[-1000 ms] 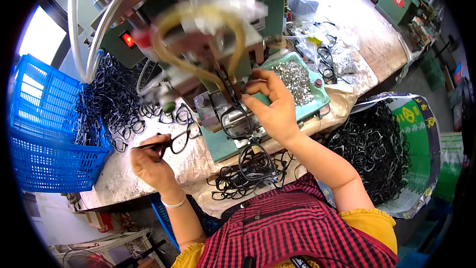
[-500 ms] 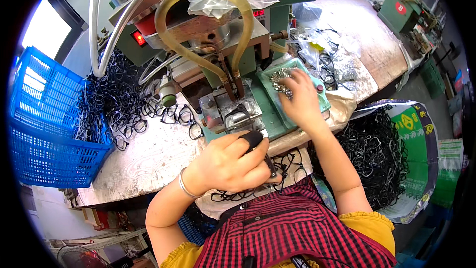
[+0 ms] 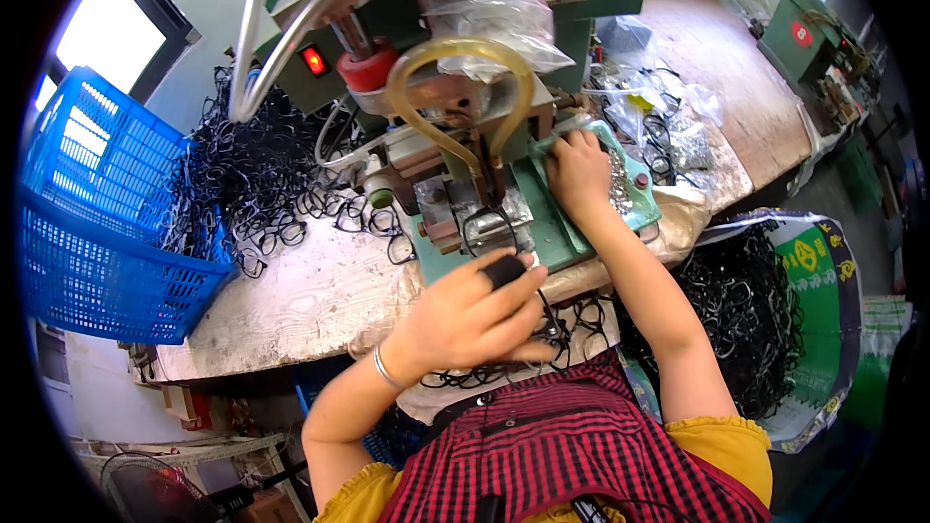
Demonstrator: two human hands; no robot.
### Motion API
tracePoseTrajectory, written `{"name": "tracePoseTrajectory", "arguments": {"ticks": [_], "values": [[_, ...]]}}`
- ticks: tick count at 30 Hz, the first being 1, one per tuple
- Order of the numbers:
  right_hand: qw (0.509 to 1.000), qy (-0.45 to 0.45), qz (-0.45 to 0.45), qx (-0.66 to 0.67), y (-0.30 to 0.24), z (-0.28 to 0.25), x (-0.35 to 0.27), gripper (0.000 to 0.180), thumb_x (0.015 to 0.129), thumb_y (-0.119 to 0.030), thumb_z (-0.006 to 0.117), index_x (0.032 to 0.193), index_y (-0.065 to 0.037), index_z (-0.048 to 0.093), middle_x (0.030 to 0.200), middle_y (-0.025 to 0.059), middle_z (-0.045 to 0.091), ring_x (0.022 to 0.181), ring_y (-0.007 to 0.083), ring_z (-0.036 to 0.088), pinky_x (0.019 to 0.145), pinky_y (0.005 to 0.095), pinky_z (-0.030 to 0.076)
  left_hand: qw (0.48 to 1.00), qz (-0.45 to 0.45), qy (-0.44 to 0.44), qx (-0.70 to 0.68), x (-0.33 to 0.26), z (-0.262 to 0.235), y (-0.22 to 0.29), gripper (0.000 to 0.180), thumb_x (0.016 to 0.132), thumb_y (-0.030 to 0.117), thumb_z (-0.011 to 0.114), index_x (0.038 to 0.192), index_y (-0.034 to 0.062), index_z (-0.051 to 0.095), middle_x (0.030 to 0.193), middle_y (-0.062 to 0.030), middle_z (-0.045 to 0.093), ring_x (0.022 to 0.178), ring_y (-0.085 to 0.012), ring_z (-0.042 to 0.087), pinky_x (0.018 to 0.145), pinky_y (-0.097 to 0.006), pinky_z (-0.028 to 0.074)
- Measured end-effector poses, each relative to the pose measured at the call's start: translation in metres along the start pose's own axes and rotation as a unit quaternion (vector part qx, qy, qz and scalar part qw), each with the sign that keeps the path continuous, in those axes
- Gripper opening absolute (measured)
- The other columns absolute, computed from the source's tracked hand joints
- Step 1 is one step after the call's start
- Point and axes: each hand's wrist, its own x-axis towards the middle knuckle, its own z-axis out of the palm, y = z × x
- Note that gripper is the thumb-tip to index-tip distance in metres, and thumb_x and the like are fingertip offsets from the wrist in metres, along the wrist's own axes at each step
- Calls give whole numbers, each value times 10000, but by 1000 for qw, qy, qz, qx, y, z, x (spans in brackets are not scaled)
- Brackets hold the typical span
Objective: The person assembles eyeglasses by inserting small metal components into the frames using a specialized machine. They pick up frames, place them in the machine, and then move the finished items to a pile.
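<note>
Just below the centre of the view, the left hand (image 3: 465, 315), a black band (image 3: 503, 272) around one finger, is near a thin black eyeglass frame (image 3: 489, 230) on the green metal machine (image 3: 557, 218); I cannot tell whether it grips anything. Right of centre, the right hand (image 3: 581, 174) dips curled fingers into a pale green tray (image 3: 644, 207) of small silvery metal parts (image 3: 620, 189), its grip hidden.

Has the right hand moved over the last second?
Yes: the right hand has moved rightward, from the lower end of the yellowish tube into the green tray.
</note>
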Motion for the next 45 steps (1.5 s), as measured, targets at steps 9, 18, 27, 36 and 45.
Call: {"name": "tracePoseTrajectory", "arguments": {"ticks": [9, 18, 27, 36, 45], "values": [[810, 116, 304, 487, 61, -43, -76, 142, 995, -88, 606, 1090, -18, 685, 978, 26, 707, 885, 100, 640, 812, 239, 505, 784, -449, 289, 317, -147, -59, 20, 213, 848, -77, 678, 1057, -38, 677, 1088, -156, 703, 1006, -301, 651, 920, -388, 493], [792, 105, 224, 558, 4, -9, -25, 129, 926, -76, 712, 1030, -2, 727, 948, 12, 715, 858, 82, 631, 790, 219, 484, 670, -657, 9, 345, -191, 13, -138, 178, 770, 277, 805, 791, 107, 759, 887, -83, 694, 863, -314, 644, 734, -427, 508], [923, 75, 214, 312, 49, -75, -92, 137, 875, -37, 713, 1005, 4, 732, 945, 43, 721, 898, 113, 643, 837, 254, 491, 619, -743, 238, -90, -252, -4, -76, 142, 872, 100, 725, 863, -36, 683, 682, -58, 668, 510, -97, 552, 475, -239, 411], [888, 18, 13, 460, -57, -99, -25, 203, 794, -10, 719, 997, 3, 712, 949, 115, 710, 907, 227, 679, 833, 318, 522, 440, -552, 494, -507, -226, 10, -62, 132, 910, 160, 678, 1007, 109, 605, 832, -59, 648, 612, -152, 557, 546, -243, 441], [761, -9, 115, 638, -85, -79, -33, 448, 839, -5, 707, 1253, 41, 544, 1045, 88, 687, 932, 126, 648, 869, 267, 490, 524, -459, 518, -496, -138, -14, -34, 129, 1012, 199, 574, 1133, 155, 563, 937, -53, 608, 695, -148, 562, 602, -250, 474]]}}
